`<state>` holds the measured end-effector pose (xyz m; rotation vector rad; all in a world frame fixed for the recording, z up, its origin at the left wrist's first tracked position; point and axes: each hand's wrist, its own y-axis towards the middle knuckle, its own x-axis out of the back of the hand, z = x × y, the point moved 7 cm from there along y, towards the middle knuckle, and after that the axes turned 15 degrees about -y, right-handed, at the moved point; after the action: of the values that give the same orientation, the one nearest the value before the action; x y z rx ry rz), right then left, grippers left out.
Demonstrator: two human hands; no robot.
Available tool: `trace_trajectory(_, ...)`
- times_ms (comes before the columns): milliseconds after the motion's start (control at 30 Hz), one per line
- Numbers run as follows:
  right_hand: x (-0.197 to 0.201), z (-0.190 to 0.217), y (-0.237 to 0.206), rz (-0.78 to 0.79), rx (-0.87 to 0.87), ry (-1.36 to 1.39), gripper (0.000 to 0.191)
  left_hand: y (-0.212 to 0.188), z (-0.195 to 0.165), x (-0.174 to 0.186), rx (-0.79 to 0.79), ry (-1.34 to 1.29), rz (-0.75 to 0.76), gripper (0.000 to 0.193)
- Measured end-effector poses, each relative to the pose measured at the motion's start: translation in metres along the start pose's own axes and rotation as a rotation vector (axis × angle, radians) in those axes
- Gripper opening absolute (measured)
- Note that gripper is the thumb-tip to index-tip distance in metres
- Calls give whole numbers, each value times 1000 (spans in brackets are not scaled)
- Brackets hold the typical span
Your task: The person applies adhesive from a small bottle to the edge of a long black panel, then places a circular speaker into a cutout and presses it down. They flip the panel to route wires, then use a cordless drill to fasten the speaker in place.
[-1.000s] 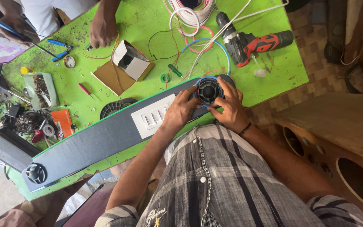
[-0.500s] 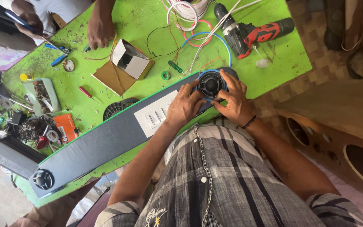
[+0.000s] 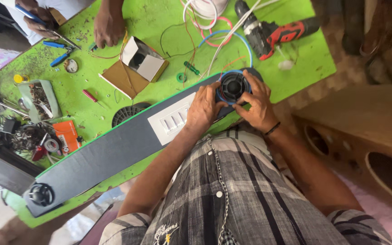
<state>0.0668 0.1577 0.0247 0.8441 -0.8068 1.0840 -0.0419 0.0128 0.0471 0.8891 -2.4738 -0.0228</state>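
Hands sit now together on the small round speaker (image 3: 233,86) at the right end of the long dark panel (image 3: 114,152). Since a second ago the panel has turned a little, its left end coming nearer to you, and your fingers have closed tighter round the speaker, so I judge that you are seating it in its hole. Your left hand (image 3: 205,109) presses its left side with curled fingers; your right hand (image 3: 257,102) grips its right rim. The blue wire (image 3: 246,45) loops just behind it.

As for containers: the open cardboard box (image 3: 141,61) far on the green table (image 3: 305,68) looks empty inside. The grey tray (image 3: 37,97) at the left holds small dark scraps; I cannot tell what kind.
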Motion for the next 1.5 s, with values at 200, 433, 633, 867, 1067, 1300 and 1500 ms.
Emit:
trace_trajectory(200, 10, -3, 9, 70, 117, -61, 25, 7, -7, 2, 40, 26, 5, 72)
trace_trajectory(433, 26, -17, 14, 73, 264, -51, 26, -4, -14, 27, 83, -157, -243, 50)
trace_trajectory(633, 40, -24, 29, 101, 344, 9, 23, -14, -42, 19, 92, -80, -296, 39)
trace_trajectory(867, 96, -42, 90, -58, 95, 543, 20, -5, -61, 13, 134, 24, -375, 36)
trace_trajectory(1067, 119, -24, 120, -171, 227, 394, 15, -33, -59, 20, 191, 33, -489, 33)
trace_trajectory(1300, 30, -15, 142, 157, 510, 121, 12, -65, -65, 12, 240, 54, -537, 28)
trace_trajectory(1500, 14, -42, 132, 307, 345, 102, 15, -75, -67, 14, 285, 52, -583, 26)
